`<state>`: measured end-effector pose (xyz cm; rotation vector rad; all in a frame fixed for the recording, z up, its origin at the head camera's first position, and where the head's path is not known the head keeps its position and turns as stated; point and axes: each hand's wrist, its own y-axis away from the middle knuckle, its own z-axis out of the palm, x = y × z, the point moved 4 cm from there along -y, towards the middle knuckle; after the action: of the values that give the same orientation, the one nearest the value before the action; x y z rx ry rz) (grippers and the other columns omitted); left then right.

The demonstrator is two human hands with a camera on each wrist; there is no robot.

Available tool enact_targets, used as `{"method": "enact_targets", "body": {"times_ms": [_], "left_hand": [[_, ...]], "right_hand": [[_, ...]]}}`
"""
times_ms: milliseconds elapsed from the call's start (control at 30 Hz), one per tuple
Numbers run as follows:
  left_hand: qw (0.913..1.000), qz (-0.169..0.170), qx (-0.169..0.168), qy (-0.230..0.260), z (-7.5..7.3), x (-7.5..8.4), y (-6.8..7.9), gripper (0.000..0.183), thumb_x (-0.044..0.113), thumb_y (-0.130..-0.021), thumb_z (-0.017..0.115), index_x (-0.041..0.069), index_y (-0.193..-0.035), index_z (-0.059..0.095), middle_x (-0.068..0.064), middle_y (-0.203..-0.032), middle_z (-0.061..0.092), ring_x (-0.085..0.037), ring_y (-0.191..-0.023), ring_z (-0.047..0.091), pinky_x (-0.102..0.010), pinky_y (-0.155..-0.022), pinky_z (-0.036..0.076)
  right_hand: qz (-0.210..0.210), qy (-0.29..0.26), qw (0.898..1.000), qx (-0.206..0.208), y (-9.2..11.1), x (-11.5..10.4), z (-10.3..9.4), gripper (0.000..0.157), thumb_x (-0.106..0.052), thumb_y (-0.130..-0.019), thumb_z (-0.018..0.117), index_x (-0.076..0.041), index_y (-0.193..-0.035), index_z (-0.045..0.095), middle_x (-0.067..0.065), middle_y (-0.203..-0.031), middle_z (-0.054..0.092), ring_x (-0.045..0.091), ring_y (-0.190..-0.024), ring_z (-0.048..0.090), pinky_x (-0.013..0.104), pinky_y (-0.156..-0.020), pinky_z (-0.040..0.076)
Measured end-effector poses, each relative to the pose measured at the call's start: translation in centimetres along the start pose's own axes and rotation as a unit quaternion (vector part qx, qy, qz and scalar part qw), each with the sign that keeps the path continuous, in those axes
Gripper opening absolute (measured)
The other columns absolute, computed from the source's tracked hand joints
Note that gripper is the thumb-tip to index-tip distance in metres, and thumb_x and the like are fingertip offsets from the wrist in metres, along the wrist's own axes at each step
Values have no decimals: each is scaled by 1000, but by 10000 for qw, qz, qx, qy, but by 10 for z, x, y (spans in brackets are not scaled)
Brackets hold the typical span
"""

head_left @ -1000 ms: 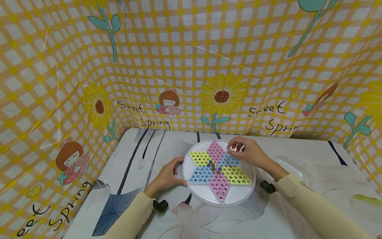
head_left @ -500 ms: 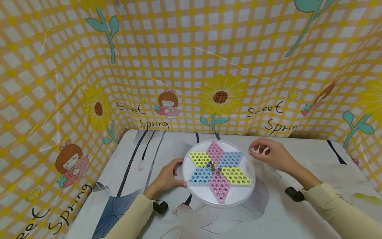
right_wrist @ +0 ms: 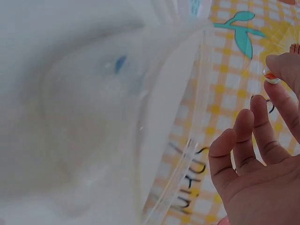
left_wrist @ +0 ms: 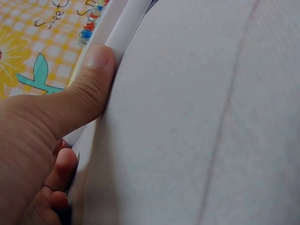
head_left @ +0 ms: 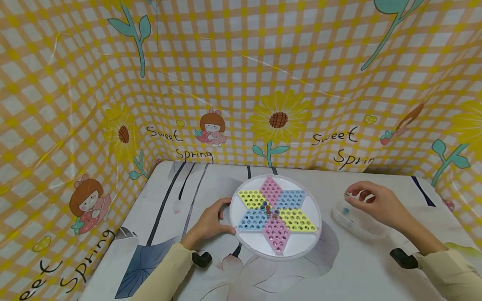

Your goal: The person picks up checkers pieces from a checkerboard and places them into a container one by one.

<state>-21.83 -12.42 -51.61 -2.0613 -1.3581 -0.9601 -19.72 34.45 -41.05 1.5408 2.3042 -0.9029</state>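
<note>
Right hand (head_left: 378, 203) pinches small clear-glass marble with orange swirl (right_wrist: 270, 76) between thumb and forefinger, near far-left end of clear oblong plastic container (head_left: 370, 235); container's long axis slants far left to near right. Round white plastic board with pink, yellow and blue star (head_left: 303, 244) lies left of marble, well apart; left hand (head_left: 208, 221) grips its left rim; right hand nearer container

Right fingers (head_left: 359, 203) partly hide the clear tub (head_left: 366, 230), its blue item (right_wrist: 120, 64) blurred
</note>
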Motion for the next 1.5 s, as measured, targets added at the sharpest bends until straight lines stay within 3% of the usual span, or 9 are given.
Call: {"method": "enact_targets", "body": {"times_ms": [367,1500], "left_hand": [[10000,-10,30,-11,-2,1,0,98,24,-68,98,14,-151,46,-2,-89,51,-15,-80,45,-28,-71,38],[10000,22,47,-25,0,-1,-1,98,24,-67,98,14,-150,47,-1,-88,51,-15,-80,45,-28,-70,38]], "right_hand": [[196,15,9998,22,14,18,-8,19,-11,-86,84,-17,-102,74,-3,-95,68,3,-76,57,15,-66,46],[605,287,9966,-472,10,46,5,13,-21,-91,80,-17,-101,74,1,-92,67,1,-75,56,26,-61,45]]}}
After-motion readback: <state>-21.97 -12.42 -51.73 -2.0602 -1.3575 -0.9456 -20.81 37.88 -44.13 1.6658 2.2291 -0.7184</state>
